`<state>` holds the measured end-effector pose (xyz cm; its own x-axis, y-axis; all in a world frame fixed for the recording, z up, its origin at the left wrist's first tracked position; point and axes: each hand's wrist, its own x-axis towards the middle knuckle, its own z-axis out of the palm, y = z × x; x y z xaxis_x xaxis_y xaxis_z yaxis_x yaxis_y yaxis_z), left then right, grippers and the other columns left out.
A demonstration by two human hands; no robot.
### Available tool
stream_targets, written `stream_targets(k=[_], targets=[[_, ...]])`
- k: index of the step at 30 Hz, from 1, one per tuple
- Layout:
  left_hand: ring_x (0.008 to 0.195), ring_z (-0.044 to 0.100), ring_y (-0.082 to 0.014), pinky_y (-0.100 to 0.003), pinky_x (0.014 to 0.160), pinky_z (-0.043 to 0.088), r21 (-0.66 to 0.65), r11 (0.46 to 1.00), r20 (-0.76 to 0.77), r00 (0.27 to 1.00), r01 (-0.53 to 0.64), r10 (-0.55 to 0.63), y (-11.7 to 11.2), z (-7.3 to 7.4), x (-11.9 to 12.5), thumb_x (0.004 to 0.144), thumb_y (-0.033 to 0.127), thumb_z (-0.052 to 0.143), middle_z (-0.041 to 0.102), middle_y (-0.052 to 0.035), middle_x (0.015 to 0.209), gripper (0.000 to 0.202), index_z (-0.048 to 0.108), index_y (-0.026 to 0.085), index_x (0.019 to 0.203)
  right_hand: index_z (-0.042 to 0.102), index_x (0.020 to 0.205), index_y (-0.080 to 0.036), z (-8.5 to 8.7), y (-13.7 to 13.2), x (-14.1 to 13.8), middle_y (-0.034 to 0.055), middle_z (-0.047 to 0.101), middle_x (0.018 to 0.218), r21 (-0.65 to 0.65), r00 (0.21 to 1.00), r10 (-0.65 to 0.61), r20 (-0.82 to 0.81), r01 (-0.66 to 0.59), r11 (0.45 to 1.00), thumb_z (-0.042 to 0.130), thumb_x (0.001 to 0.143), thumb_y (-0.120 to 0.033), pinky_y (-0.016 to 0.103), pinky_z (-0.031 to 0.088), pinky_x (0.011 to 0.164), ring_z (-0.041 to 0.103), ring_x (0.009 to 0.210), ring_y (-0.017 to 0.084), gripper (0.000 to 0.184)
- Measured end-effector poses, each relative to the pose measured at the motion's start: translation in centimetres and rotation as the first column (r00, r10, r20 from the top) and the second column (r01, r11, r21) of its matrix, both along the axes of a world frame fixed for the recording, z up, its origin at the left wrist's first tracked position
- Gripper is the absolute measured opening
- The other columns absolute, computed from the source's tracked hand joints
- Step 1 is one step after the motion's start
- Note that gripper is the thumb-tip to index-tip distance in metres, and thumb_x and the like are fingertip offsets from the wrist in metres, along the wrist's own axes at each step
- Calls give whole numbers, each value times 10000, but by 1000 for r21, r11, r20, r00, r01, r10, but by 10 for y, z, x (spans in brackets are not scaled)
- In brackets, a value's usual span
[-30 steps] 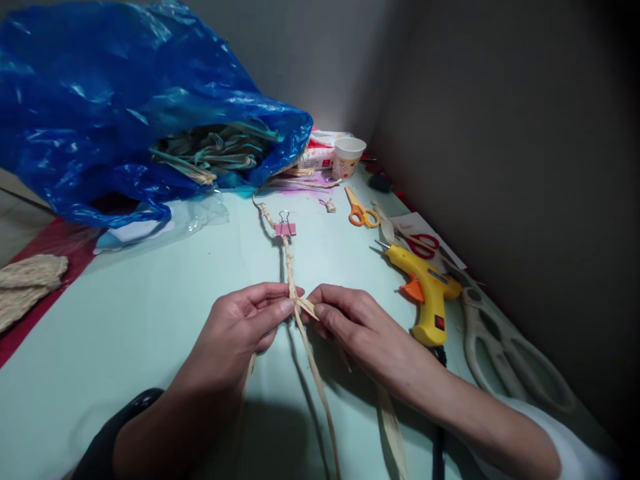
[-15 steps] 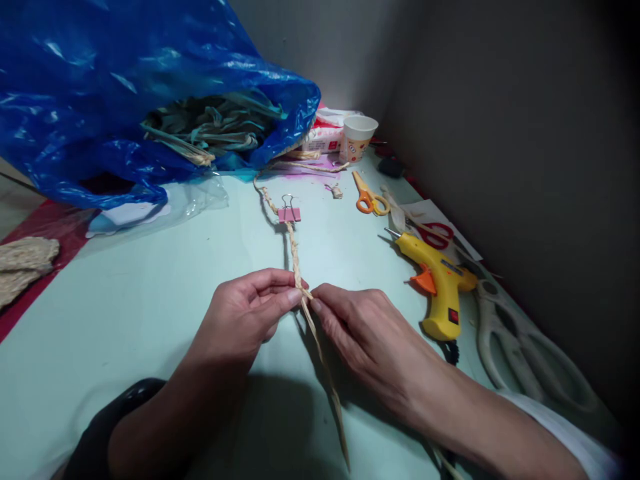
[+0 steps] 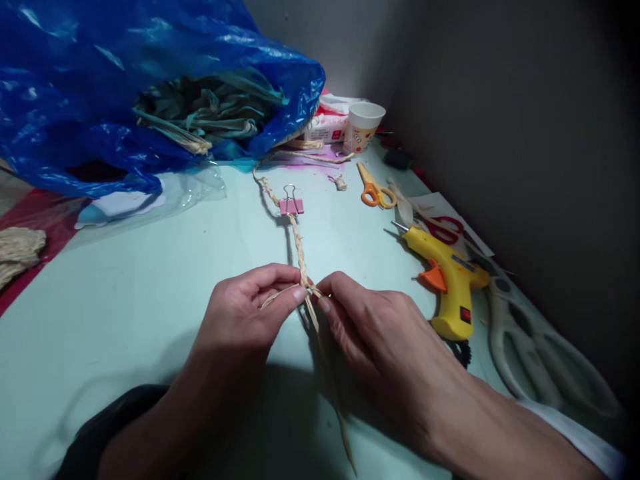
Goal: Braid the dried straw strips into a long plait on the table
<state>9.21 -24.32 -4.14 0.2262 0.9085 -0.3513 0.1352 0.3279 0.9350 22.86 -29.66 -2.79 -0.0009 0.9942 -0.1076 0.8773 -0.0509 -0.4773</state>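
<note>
A pale straw-like braid (image 3: 299,243) runs from a pink binder clip (image 3: 291,206) toward me. My left hand (image 3: 255,303) pinches the braid's near end between thumb and fingers, and a thin strand loops over that thumb. My right hand (image 3: 373,327) is closed on a strand just right of the same spot, its fingertips close to my left thumb. From between the hands a long loose strand (image 3: 333,387) hangs down toward the near edge of the view. Beyond the clip the braid goes on, thinning into a cord that curves to the back.
A blue plastic bag (image 3: 165,40) with dried husk-like strips (image 3: 210,113) lies at back left. On the right are a yellow glue gun (image 3: 450,280), large grey scissors (image 3: 540,353), orange-yellow scissors (image 3: 374,188) and red-handled scissors (image 3: 445,230). A paper cup (image 3: 364,123) stands behind.
A thin strand now lies looped over my left thumb. My right hand stays pinched near the braid's end. The whole view has shifted slightly.
</note>
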Motion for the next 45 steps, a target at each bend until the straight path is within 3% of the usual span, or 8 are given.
stream_targets(k=[4,8,13,20,26,33,40,45], targets=[[726,654,-163,-251,708,493,35,999,-43,999,-7,9,2,-1,-1,643,274,761,735,-17,739,174,720,168,775,456,684,-208,-2,2,4,-38,425,502,38,998,-4,-66,7,999,403,913,-283,255,214,464,342,419,100,247],[633,621,-145,-238,623,471,108,994,-119,993,10,3,2,-1,-1,667,269,734,697,7,654,120,721,182,748,583,716,-198,-4,3,8,15,528,648,194,994,63,-91,-45,980,434,909,-249,266,305,553,465,580,132,250],[621,632,-152,-234,614,481,115,993,-59,998,-21,28,-1,2,5,667,241,722,682,2,634,89,695,175,720,612,727,-178,-7,2,7,43,538,685,305,993,104,-62,-81,949,425,867,-137,303,358,640,487,662,162,238],[629,646,-143,-216,603,473,52,997,23,998,-55,54,-3,1,5,658,244,739,697,-21,633,144,668,158,749,618,889,-171,-6,-1,7,43,588,794,254,985,134,-106,-104,962,453,809,-62,300,384,668,509,709,161,214],[396,415,-46,-177,398,321,74,996,7,999,-47,47,-5,2,5,697,241,698,637,21,588,103,648,161,738,450,1185,-193,-4,-5,4,20,596,776,238,985,52,-164,-12,971,457,850,-104,267,376,596,522,641,155,346],[605,613,-138,-235,613,474,64,998,70,997,-20,16,-4,-1,3,684,195,665,669,-1,630,77,667,165,755,380,1063,-235,0,-4,-6,-11,606,753,238,950,78,-303,-4,971,423,909,-162,233,374,571,552,635,137,176],[784,654,-218,-301,717,491,15,998,107,992,66,-68,1,-1,-6,683,292,695,723,-65,766,234,725,150,866,369,1004,-221,-9,-4,-9,-5,616,754,305,975,42,-218,27,952,432,911,-179,246,370,590,544,614,131,121],[714,640,-179,-272,683,483,-6,999,116,993,34,-33,3,-2,-8,646,266,750,708,-40,711,210,708,146,813,420,967,-197,-12,-2,-11,12,641,723,316,993,22,-117,16,949,439,929,-224,269,366,589,569,603,155,51]])
